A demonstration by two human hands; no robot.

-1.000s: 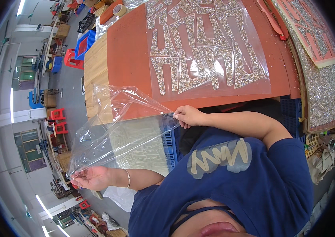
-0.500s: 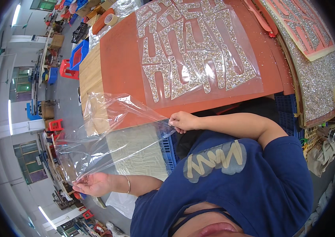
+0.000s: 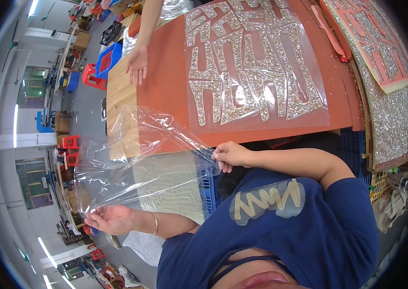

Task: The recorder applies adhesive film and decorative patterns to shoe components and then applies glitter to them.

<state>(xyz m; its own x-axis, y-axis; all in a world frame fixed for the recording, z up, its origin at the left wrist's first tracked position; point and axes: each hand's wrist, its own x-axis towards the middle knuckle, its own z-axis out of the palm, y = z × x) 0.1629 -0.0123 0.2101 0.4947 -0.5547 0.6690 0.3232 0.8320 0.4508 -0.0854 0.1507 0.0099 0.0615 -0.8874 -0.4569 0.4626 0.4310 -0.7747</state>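
Note:
A large clear plastic film (image 3: 136, 159) hangs stretched between my hands, wrinkled and shiny. My left hand (image 3: 112, 219) pinches one corner at the lower left, fingers closed on it. At another corner, close to the table's near edge, my right hand (image 3: 230, 156) grips the film between thumb and fingers. Beyond my hands, on the red tabletop (image 3: 165, 86), lies a clear sheet (image 3: 257, 62) carrying glittery, speckled cut-out shapes. Another person's open hand (image 3: 138, 65) reaches in over the table's far left part.
A wooden board (image 3: 121, 96) forms the table's left end. On the right stands a glitter-covered tray (image 3: 391, 125) with a pink patterned template (image 3: 367, 38). Under the film are a cream patterned sheet (image 3: 165, 188) and a blue crate (image 3: 207, 192). Red stools (image 3: 93, 77) stand to the left.
Another person's arm and open hand have come in over the table from the far side. My hands keep hold of the film with little movement; the view has shifted slightly.

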